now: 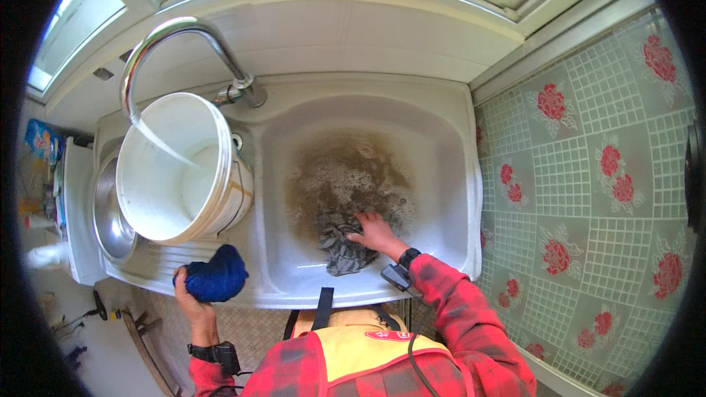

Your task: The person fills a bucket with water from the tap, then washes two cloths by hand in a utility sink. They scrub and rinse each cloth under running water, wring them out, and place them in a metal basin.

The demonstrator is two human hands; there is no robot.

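Observation:
In my left hand [190, 306] is a bundled dark blue cloth [218, 275], held over the front edge by the ridged drainboard. My right hand [378, 234] reaches into the sink basin [441, 176], its fingers spread on a wet grey patterned cloth [345, 245]. Whether those fingers grip the cloth I cannot tell. Murky brown water [353, 165] with suds lies around the cloth. To the left, a white plastic bucket [185, 215] stands tilted under the chrome faucet [182, 25], and a stream of water [168, 143] runs into it.
A metal bowl [113, 215] sits partly behind the bucket. A flower-patterned tiled wall [562, 176] closes off the right side, and a window ledge [342, 27] runs along the back. Tools [99, 306] and a curved wooden piece [143, 347] are at lower left.

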